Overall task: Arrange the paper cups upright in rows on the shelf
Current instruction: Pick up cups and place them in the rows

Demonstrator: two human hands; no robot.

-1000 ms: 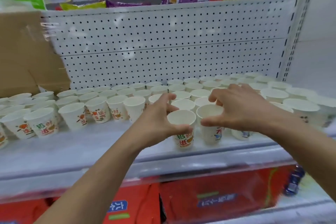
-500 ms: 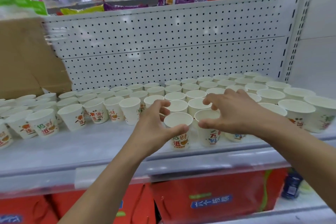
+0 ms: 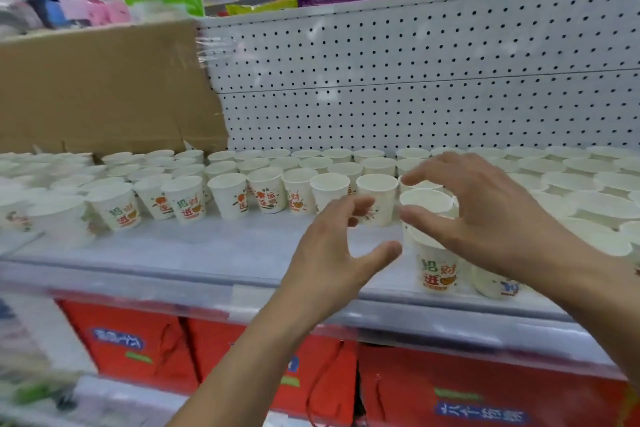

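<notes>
- Standing upright on the smooth shelf, beneath the right hand: tapered white paper cup, printed wall, rolled rim;
- Arching spread-fingered above it, thumb brushing the rim, not clasping;
- Hovering slack just beside it: left hand, fingers loosely curved.

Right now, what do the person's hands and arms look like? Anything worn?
Left hand and right hand: no gloves, rings or watch visible. Left forearm and right forearm are uncovered to the frame edge; no sleeves in view.
</notes>
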